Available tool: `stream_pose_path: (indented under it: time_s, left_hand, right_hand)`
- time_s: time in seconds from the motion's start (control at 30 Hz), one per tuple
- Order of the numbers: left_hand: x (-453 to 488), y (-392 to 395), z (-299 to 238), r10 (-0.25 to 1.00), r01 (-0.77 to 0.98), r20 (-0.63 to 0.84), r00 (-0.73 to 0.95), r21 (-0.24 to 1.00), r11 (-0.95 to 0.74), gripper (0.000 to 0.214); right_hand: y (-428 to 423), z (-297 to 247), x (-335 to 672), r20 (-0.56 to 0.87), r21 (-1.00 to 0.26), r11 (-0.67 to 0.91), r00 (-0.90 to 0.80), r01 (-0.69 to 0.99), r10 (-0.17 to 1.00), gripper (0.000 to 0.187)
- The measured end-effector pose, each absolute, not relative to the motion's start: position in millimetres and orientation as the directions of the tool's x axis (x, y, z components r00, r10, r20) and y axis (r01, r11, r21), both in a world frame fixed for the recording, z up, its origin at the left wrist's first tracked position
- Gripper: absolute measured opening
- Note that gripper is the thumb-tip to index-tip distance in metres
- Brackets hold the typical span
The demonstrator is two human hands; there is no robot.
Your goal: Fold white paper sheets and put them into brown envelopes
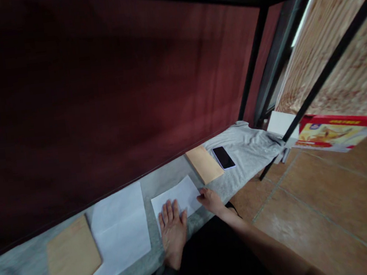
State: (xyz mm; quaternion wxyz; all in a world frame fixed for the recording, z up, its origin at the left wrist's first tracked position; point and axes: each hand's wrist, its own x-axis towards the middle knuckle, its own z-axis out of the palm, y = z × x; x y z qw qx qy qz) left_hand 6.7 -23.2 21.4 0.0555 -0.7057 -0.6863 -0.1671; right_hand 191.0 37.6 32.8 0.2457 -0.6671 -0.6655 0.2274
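Note:
A folded white sheet of paper (187, 193) lies on the grey cloth in front of me. My left hand (173, 227) rests flat on its left part, fingers stretched out, with a dark band at the wrist. At the sheet's right edge, my right hand (210, 200) has its fingers closed on the paper. Just beyond that hand lies a brown envelope (204, 164), and beside it a phone (224, 157) with a dark screen. To the left is a larger white sheet (123, 230) with a crease across it, partly under another brown envelope (72, 261).
Grey cloth (244, 148) covers the long narrow surface. A dark red panel (114, 88) rises along its far side. Black metal posts (254, 63) stand at the right. Beyond them, a red and yellow box (338, 132) sits on the tiled floor (325, 192).

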Motion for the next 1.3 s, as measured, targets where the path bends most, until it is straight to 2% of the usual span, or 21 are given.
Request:
stream_pose_path:
  time_s: [0.13,0.33,0.43,0.5,0.57,0.73,0.83,0.93,1.07,1.1,1.17,1.23,1.3]
  left_hand:
    - [0,-24,20,0.938,0.963,0.347,0.011,0.250,-0.104,0.060]
    - [-7,-18,32,0.916,0.840,0.372,-0.152,0.536,-0.078,0.063]
    - [-9,-11,39,0.930,0.695,0.248,-0.271,0.719,0.011,0.061]
    - [-14,-8,39,0.925,0.510,0.121,-0.360,0.856,0.086,0.058]
    - [-20,-9,34,0.912,0.312,0.007,-0.409,0.941,0.133,0.057]
    - [-32,-21,19,0.873,-0.034,-0.224,-0.434,0.972,0.233,0.050]
    - [-29,-28,15,0.832,-0.081,-0.285,-0.476,0.956,0.281,0.049]
    - [-25,-32,15,0.827,-0.052,-0.269,-0.494,0.958,0.280,0.049]
    - [-27,-38,18,0.838,0.076,-0.230,-0.495,0.949,0.306,0.047]
    - [-29,-39,20,0.841,0.148,-0.187,-0.508,0.943,0.299,0.046]
    - [-31,-39,25,0.859,0.377,0.014,-0.511,0.902,0.210,0.044]
    - [-29,-35,29,0.892,0.617,0.241,-0.382,0.785,0.052,0.045]
    - [-20,-26,33,0.932,0.724,0.321,-0.172,0.682,-0.102,0.045]
  right_hand:
    - [37,38,191,0.021,-0.769,0.027,-0.018,0.639,1.000,0.016]
    - [46,83,194,0.166,-0.888,0.143,0.015,0.437,0.986,0.025]
    - [42,110,197,0.377,-0.880,0.357,0.003,0.312,0.926,0.023]
    - [32,116,197,0.429,-0.852,0.428,-0.065,0.301,0.901,0.023]
    - [17,107,196,0.436,-0.823,0.471,-0.178,0.317,0.882,0.023]
    - [-18,62,197,0.284,-0.713,0.512,-0.471,0.478,0.835,0.026]
    - [-27,42,202,0.241,-0.687,0.530,-0.532,0.497,0.811,0.028]
    - [-25,32,208,0.260,-0.634,0.583,-0.570,0.508,0.779,0.036]
    - [-20,23,216,0.234,-0.531,0.622,-0.606,0.575,0.760,0.051]
    - [-19,20,217,0.228,-0.519,0.626,-0.612,0.582,0.758,0.050]
    - [-18,17,219,0.228,-0.511,0.634,-0.619,0.581,0.751,0.047]
    - [-18,14,220,0.239,-0.517,0.638,-0.619,0.571,0.748,0.045]
    - [-18,12,220,0.245,-0.532,0.635,-0.616,0.560,0.749,0.045]
